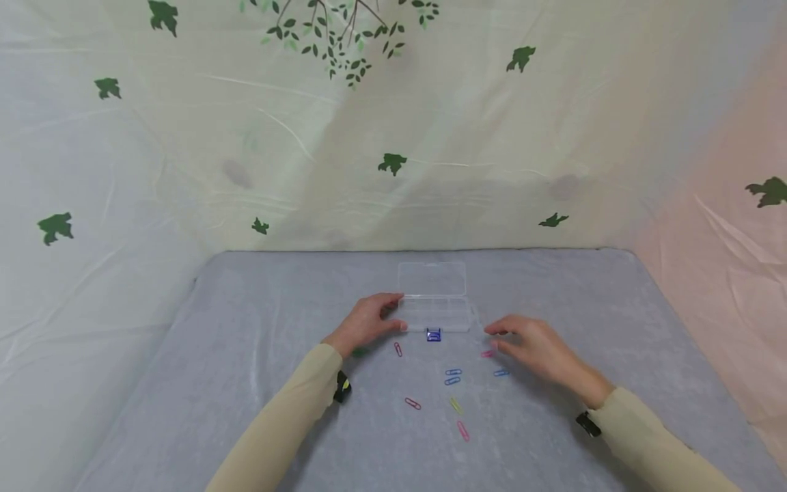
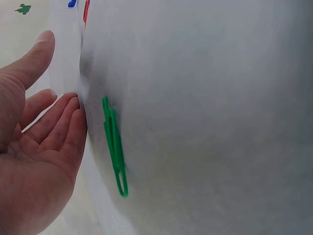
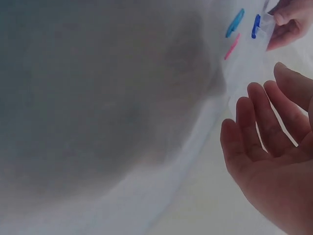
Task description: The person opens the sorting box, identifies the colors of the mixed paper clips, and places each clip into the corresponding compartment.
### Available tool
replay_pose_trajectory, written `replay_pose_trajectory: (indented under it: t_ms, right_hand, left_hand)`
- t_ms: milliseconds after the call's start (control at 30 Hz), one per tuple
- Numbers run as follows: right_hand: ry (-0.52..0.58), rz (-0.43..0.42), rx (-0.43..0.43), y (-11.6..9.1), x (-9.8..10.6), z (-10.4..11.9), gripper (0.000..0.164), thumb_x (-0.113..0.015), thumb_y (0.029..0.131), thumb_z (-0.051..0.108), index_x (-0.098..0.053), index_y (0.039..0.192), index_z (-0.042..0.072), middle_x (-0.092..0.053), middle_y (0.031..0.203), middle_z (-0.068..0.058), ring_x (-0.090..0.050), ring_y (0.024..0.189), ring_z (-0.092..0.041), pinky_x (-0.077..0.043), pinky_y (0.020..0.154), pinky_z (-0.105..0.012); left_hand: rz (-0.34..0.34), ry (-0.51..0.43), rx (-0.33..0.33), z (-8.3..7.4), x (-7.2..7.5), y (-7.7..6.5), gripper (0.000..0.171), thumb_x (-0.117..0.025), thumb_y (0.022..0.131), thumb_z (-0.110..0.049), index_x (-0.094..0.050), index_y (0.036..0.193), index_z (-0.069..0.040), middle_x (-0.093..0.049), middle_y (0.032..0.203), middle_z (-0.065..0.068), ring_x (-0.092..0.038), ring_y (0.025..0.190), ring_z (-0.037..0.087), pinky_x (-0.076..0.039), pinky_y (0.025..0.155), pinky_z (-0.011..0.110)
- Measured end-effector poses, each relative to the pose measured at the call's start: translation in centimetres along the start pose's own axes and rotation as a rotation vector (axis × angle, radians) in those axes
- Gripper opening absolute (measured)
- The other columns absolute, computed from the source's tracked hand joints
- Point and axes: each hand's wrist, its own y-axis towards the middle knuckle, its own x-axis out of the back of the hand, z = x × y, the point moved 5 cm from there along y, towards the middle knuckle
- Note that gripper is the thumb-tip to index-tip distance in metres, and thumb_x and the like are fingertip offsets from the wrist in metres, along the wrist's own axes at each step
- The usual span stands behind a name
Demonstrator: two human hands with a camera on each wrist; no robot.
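A clear plastic box (image 1: 433, 314) with compartments stands on the grey cloth, its transparent lid (image 1: 432, 279) laid back behind it. My left hand (image 1: 367, 320) holds the box's left end, thumb at the front corner and fingers at the back one. By the left wrist lies a green paper clip (image 2: 114, 147). At the box's front edge is its blue latch (image 1: 434, 335). My right hand (image 1: 541, 347) hovers off the right end with relaxed, slightly bent fingers and nothing in them. Under its fingertips in the head view is a pink paper clip (image 1: 488, 354).
Loose paper clips lie in front of the box: a red one (image 1: 397, 349), another red one (image 1: 412, 404), a blue pair (image 1: 453, 376), a lone blue one (image 1: 501, 373), a yellow one (image 1: 456, 405) and a pink one (image 1: 463, 430). A leaf-patterned curtain (image 1: 455, 205) stands behind the table.
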Motion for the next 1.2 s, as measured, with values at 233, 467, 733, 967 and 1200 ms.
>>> replay_pose_trajectory:
  t_ms: [233, 467, 733, 967, 1200]
  right_hand:
    - [-0.027, 0.038, 0.053, -0.1, -0.7, 0.0, 0.022, -0.079, 0.089, 0.003, -0.078, 0.111, 0.007, -0.075, 0.106, -0.001, -0.071, 0.099, -0.021, -0.059, 0.084, -0.041]
    - [-0.048, 0.072, 0.038, 0.2, -1.5, -0.5, 0.017, -0.081, 0.089, 0.008, -0.079, 0.106, 0.011, -0.074, 0.1, 0.004, -0.07, 0.093, -0.014, -0.059, 0.08, -0.035]
    - [-0.072, 0.109, 0.027, 0.6, -1.9, -0.4, 0.011, -0.082, 0.089, 0.013, -0.079, 0.1, 0.014, -0.069, 0.095, 0.01, -0.064, 0.087, -0.009, -0.057, 0.077, -0.033]
    - [-0.081, 0.115, 0.004, 0.7, -2.1, -0.2, 0.011, -0.084, 0.087, 0.011, -0.077, 0.093, 0.017, -0.065, 0.091, 0.011, -0.06, 0.083, -0.007, -0.055, 0.074, -0.032]
    - [-0.068, 0.115, 0.003, 0.8, -2.2, -0.4, 0.016, -0.084, 0.086, 0.006, -0.073, 0.087, 0.018, -0.063, 0.088, 0.011, -0.058, 0.08, -0.004, -0.055, 0.071, -0.029]
  left_hand:
    - [-0.003, -0.003, -0.007, 0.0, 0.1, 0.0, 0.064, -0.082, 0.091, -0.024, -0.057, 0.147, -0.005, -0.065, 0.136, 0.016, -0.063, 0.119, 0.031, -0.05, 0.105, 0.045]
    - [0.004, -0.011, 0.009, 0.0, 0.0, 0.0, 0.064, -0.082, 0.091, -0.023, -0.056, 0.147, -0.005, -0.064, 0.137, 0.015, -0.062, 0.121, 0.032, -0.049, 0.107, 0.045]
    - [-0.006, -0.02, 0.019, 0.1, 0.0, 0.1, 0.064, -0.082, 0.091, -0.023, -0.057, 0.147, -0.005, -0.064, 0.138, 0.015, -0.062, 0.122, 0.031, -0.049, 0.107, 0.045]
    - [-0.001, -0.028, 0.013, 0.2, 0.0, 0.0, 0.064, -0.082, 0.091, -0.022, -0.056, 0.147, -0.005, -0.064, 0.138, 0.016, -0.062, 0.123, 0.032, -0.049, 0.107, 0.045]
    - [-0.005, -0.027, 0.012, 0.2, -0.1, 0.0, 0.064, -0.082, 0.091, -0.022, -0.056, 0.147, -0.004, -0.064, 0.139, 0.016, -0.061, 0.123, 0.032, -0.048, 0.108, 0.045]
